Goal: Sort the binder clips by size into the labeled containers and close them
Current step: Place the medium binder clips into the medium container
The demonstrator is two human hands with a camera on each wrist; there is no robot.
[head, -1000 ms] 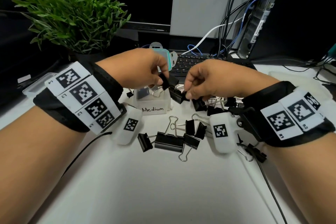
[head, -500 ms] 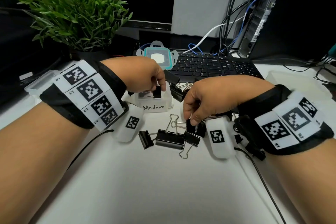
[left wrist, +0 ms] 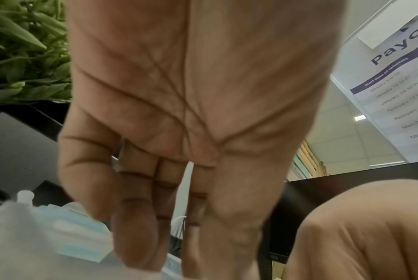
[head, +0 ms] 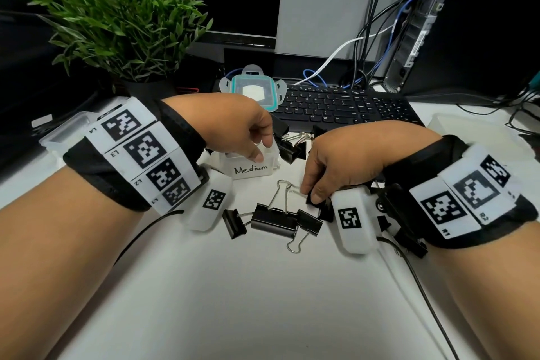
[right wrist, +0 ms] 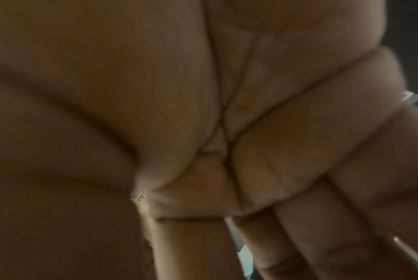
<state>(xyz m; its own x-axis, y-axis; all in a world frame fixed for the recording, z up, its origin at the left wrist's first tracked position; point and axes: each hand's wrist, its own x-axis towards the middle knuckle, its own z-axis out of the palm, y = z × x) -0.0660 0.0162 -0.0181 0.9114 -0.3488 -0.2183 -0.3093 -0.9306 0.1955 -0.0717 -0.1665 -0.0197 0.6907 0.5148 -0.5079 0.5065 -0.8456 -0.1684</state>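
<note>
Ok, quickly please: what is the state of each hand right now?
Left hand: open, holding nothing, fingertips at the Medium container.
Right hand: closed, pinching a small binder clip on the table.

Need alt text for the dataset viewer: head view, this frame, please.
Two hands work over a white desk: the left hand hovers over the open Medium box, and the right hand pinches a small black clip from a loose pile of clips. Behind sit a plant, a teal-rimmed lid and a keyboard.

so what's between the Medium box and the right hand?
Head view: bare white desk between Medium box and right hand, plus one clip's wire handle lower down.
</note>
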